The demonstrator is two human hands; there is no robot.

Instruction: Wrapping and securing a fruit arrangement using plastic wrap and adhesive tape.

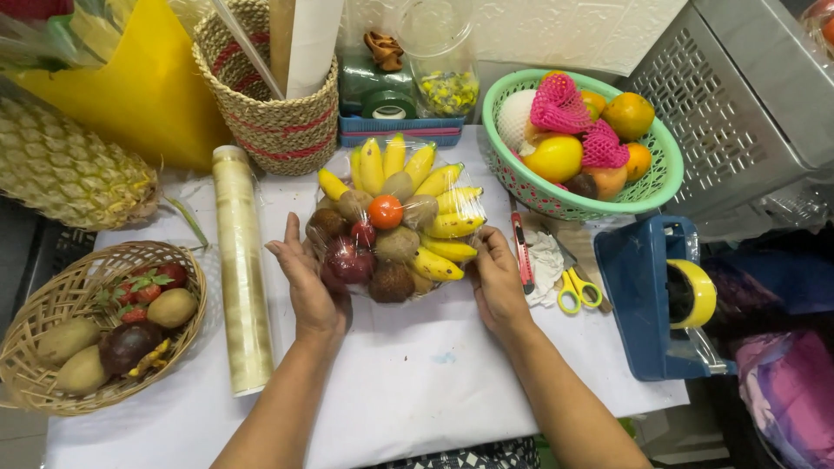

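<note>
Both hands on the work, one each side of a film-wrapped fruit arrangement (395, 226) that sits on the white table covering (417, 365) straight ahead of the person. Left hand (306, 280) flat and open against the bundle's left flank, fingers spread upward, palm pressing the clear film; right hand (497, 280) cupped against the right flank, fingers partly tucked toward the underside. Hands well apart, the bundle between them; neither is closed round it, more a two-sided press. The arrangement: small yellow bananas fanned along the far and right edge, brown kiwi-like fruit, dark red fruit, one orange-red round fruit at the centre, all under shiny wrap. Judged step: smoothing and tightening the film around the sides, wrap already over the top. The next move would likely call for tucking or sealing loose film beneath without shifting the fruit; whether any film hangs free below cannot be told. Just left of the left hand, a roll of clear film (242, 269) lies lengthwise. Farther left, a wicker basket (52, 382) with kiwis and strawberries. Just right of the right hand, a red utility knife (522, 252) and yellow-handled scissors (576, 291); beyond them a blue tape dispenser (651, 295). Past the right hand, a green basket (530, 187) of mixed fruit.
</note>
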